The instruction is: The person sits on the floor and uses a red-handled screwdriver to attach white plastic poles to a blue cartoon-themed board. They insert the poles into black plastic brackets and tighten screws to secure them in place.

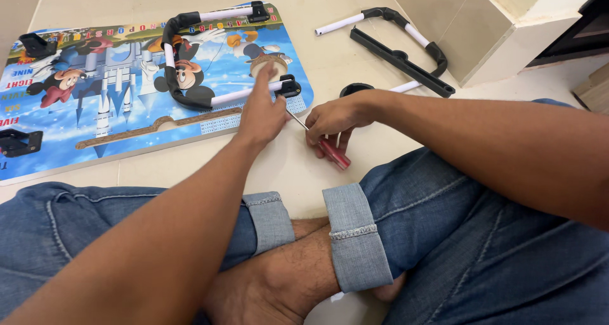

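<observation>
My right hand (333,121) grips a screwdriver with a red handle (333,153); its thin metal shaft points up-left toward a black bracket (288,86) at the board's right edge. My left hand (261,112) rests with fingers spread on the colourful cartoon-printed board (114,97), beside that bracket. A U-shaped leg (184,58) of black bends and white tubes lies folded on the board, ending at the bracket.
A second black-and-white U-shaped leg (399,43) with a black bar lies on the tiled floor at the upper right, near a beige step (482,39). More black brackets (19,141) sit on the board's left edge. My crossed legs in jeans fill the foreground.
</observation>
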